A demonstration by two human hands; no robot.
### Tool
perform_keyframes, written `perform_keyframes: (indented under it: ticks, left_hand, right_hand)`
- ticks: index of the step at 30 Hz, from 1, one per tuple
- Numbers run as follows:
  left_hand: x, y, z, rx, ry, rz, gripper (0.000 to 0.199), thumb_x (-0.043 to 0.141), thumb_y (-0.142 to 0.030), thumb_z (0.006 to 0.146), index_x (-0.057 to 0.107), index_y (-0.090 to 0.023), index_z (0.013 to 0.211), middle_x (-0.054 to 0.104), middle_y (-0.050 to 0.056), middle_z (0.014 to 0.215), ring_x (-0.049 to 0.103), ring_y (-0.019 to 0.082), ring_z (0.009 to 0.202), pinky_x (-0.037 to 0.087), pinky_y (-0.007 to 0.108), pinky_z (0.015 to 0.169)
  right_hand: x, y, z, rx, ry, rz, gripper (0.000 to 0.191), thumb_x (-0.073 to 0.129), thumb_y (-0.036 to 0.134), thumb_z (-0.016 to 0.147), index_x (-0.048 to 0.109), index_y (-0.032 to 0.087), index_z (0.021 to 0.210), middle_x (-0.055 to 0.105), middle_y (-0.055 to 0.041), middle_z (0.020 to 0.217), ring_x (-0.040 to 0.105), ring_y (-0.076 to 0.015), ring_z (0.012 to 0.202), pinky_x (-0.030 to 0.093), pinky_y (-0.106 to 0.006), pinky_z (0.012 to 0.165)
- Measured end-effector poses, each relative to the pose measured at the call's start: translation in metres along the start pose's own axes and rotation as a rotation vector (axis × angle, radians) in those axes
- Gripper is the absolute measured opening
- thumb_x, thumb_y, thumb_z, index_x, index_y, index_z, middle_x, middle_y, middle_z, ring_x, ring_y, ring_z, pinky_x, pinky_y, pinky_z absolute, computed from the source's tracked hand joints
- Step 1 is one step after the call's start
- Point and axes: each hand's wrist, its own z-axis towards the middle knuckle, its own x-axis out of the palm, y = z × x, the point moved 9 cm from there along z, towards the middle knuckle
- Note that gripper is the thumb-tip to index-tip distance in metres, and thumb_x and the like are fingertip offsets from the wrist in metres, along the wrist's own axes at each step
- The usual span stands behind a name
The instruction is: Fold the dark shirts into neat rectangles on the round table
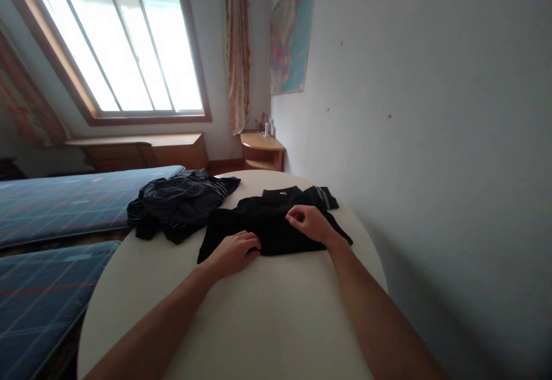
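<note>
A black garment (276, 227) with a collar and grey-striped sleeve lies partly folded on the round white table (276, 305). My left hand (235, 252) is at its near edge, fingers curled and pressed together on the cloth. Over its right part is my right hand (311, 223), the fingers curled in toward the thumb; whether cloth is pinched there is too small to tell. To the left, a crumpled pile of dark grey and black clothes (179, 202) sits at the table's far left edge.
Two beds with blue plaid mattresses (86, 202) stand on the left. A wall (431, 167) runs close along the table's right side. Beyond the table are a corner shelf (262, 141) with small items and a wooden desk (179, 145) under the window.
</note>
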Motion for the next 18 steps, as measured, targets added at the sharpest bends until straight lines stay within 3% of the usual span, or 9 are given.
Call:
perform_keyframes:
  ticks: [3, 7, 13, 18]
  left_hand:
    - [-0.003, 0.014, 0.001, -0.104, -0.043, -0.013, 0.021, 0.050, -0.029, 0.095, 0.070, -0.024, 0.099, 0.072, 0.003, 0.102, 0.063, 0.020, 0.097, 0.047, 0.028, 0.086]
    - [-0.005, 0.027, 0.000, -0.240, -0.077, -0.013, 0.024, 0.050, -0.031, 0.095, 0.072, -0.023, 0.099, 0.072, 0.005, 0.095, 0.066, 0.021, 0.090, 0.048, 0.029, 0.080]
    - [-0.004, 0.029, 0.000, -0.264, -0.090, -0.030, 0.025, 0.048, -0.033, 0.096, 0.071, -0.023, 0.100, 0.073, 0.005, 0.095, 0.067, 0.022, 0.090, 0.047, 0.029, 0.079]
    - [-0.005, 0.030, 0.000, -0.257, -0.101, -0.042, 0.026, 0.048, -0.033, 0.095, 0.072, -0.024, 0.098, 0.074, 0.005, 0.095, 0.067, 0.022, 0.090, 0.048, 0.029, 0.079]
  right_hand:
    - [0.030, 0.019, -0.003, -0.031, 0.208, 0.041, 0.026, 0.065, 0.044, 0.084, 0.072, 0.019, 0.082, 0.071, -0.0020, 0.075, 0.062, -0.0147, 0.067, 0.046, -0.025, 0.065]
    - [0.059, 0.028, -0.010, -0.016, 0.433, 0.103, 0.038, 0.077, 0.051, 0.070, 0.074, 0.021, 0.092, 0.073, -0.0011, 0.085, 0.065, -0.0164, 0.075, 0.047, -0.024, 0.067]
    - [0.060, 0.034, -0.011, -0.052, 0.422, -0.016, 0.027, 0.074, 0.027, 0.070, 0.074, 0.025, 0.097, 0.073, 0.0007, 0.088, 0.065, -0.0152, 0.076, 0.046, -0.023, 0.069]
    - [0.058, 0.034, -0.011, -0.060, 0.422, 0.011, 0.019, 0.063, 0.025, 0.078, 0.076, 0.023, 0.092, 0.074, 0.0012, 0.081, 0.065, -0.0139, 0.070, 0.045, -0.022, 0.066]
